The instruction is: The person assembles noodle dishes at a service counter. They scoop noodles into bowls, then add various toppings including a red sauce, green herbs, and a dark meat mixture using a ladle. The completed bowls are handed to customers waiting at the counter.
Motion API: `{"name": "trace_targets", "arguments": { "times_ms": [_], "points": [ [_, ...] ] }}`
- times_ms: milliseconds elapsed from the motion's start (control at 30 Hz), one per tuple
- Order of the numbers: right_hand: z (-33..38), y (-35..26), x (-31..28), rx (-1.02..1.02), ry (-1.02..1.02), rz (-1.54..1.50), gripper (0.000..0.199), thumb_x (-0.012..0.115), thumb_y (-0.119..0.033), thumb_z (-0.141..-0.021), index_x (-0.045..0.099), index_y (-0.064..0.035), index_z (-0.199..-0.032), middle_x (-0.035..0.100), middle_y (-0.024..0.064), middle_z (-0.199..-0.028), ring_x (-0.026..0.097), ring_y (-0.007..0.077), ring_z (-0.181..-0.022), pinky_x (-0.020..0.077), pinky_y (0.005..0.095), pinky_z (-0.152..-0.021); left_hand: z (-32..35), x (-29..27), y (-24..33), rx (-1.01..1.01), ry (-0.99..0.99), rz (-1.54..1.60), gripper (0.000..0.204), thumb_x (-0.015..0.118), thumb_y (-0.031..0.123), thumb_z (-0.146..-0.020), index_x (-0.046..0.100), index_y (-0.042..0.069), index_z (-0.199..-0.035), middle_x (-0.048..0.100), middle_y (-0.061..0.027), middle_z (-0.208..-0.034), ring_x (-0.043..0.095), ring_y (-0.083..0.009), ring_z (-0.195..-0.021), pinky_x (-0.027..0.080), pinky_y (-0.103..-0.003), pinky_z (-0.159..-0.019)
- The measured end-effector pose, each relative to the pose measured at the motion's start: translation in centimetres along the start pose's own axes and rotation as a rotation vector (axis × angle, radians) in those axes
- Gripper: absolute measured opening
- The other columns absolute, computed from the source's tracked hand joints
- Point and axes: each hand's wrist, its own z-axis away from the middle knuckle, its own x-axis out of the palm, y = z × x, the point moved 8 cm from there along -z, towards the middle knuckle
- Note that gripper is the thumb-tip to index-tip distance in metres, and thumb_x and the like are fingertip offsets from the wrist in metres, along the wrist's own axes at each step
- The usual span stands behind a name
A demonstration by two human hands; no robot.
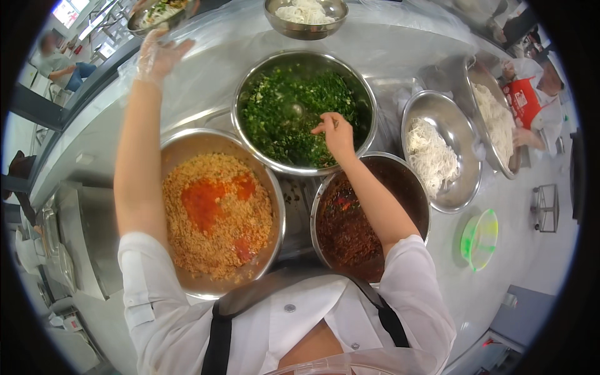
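Note:
My left hand (pixel 157 57), in a clear plastic glove, reaches to the far left with its fingers spread. Just beyond its fingertips is a metal bowl (pixel 182 24) of white noodles with toppings; whether they touch I cannot tell. My right hand (pixel 335 132) is over a large steel basin (pixel 238 119) of chopped greens (pixel 287 103), fingers curled in a pinch. What they hold, if anything, is not clear. Nearer me on the left stands a basin of yellowish minced topping (pixel 240 206) with red sauce. Beneath my right forearm sits a basin of dark red chili sauce (pixel 344 228).
A metal bowl of white noodles (pixel 304 11) stands at the far edge. To the right are an oval steel bowl of noodles (pixel 431 156) and a long noodle tray (pixel 494 119), with a person in a red apron (pixel 524 100) beside it. A green-rimmed plastic basket (pixel 480 240) is nearer.

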Motion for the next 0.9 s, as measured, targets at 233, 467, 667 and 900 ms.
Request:
{"name": "trace_targets", "arguments": {
  "times_ms": [233, 467, 667, 900],
  "points": [
    [3.4, 0.0, -8.7, 0.157, 0.118, -0.510, 0.024, 0.042, -0.015, -0.093, 0.054, 0.0054, -0.095, 0.063, 0.0171, -0.081, 0.062, 0.0181, -0.066, 0.0457, 0.0280, -0.069, 3.0, 8.7, -13.5, -0.320, -0.533, 0.014, 0.085, 0.054, 0.029, -0.086, -0.008, -0.001, -0.138, -0.003, -0.0290, -0.142, 0.021, -0.0513, -0.125, 0.038, -0.056, -0.096],
    [18.4, -1.4, -21.5, 0.147, 0.303, -0.570, 0.022, 0.045, -0.014, -0.091, 0.056, 0.0055, -0.093, 0.062, 0.0201, -0.080, 0.057, 0.0175, -0.057, 0.0472, 0.0257, -0.056, 5.0, 16.2, -18.5, -0.478, -0.409, 0.287, 0.068, 0.048, 0.024, -0.087, 0.010, 0.000, -0.137, 0.010, -0.0230, -0.142, 0.032, -0.0458, -0.122, 0.033, -0.068, -0.091],
    [24.6, 6.1, -20.9, 0.348, 0.499, -0.179, 0.022, 0.043, -0.013, -0.093, 0.055, 0.0048, -0.095, 0.063, 0.0156, -0.075, 0.063, 0.0191, -0.071, 0.0479, 0.0297, -0.072, 3.4, 15.8, -20.0, -0.600, -0.357, 0.258, 0.054, 0.029, 0.001, -0.082, 0.010, -0.008, -0.132, 0.020, -0.0334, -0.133, 0.025, -0.0543, -0.120, 0.032, -0.069, -0.094],
    [23.8, 5.4, -13.3, 0.022, 0.343, 0.395, 0.014, 0.048, -0.006, -0.089, 0.056, 0.0025, -0.096, 0.061, 0.0138, -0.078, 0.064, 0.0227, -0.068, 0.0495, 0.0320, -0.066, 7.6, 13.5, -17.7, -0.546, -0.265, 0.331, 0.051, 0.027, 0.000, -0.082, 0.012, -0.010, -0.131, 0.018, -0.0330, -0.135, 0.026, -0.0516, -0.122, 0.031, -0.069, -0.095]
  ]
}}
